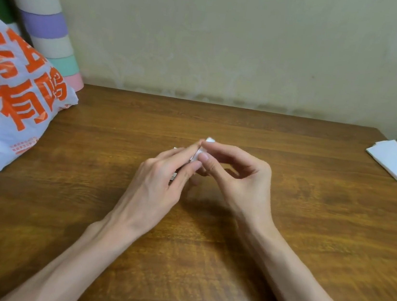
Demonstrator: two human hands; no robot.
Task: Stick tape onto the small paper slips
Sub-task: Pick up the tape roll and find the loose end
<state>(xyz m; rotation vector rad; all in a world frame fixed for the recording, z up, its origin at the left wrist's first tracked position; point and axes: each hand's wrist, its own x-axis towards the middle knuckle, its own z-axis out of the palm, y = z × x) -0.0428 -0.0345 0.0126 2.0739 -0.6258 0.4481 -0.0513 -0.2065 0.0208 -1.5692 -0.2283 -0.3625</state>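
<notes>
Over a wooden desk (294, 238), the left hand (160, 180) and right hand (244, 179) meet, their fingers (211, 166) together pinching a small white paper slip (210, 140) between the tips.

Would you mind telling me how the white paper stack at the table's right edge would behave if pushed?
The white paper stack looks thin and flat, so probably light and floppy when lifted. Its sheets lie slightly offset, so a push on the wooden table may fan them apart.

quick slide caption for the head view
Left hand and right hand pinch a small white paper slip over a wooden table.
</notes>
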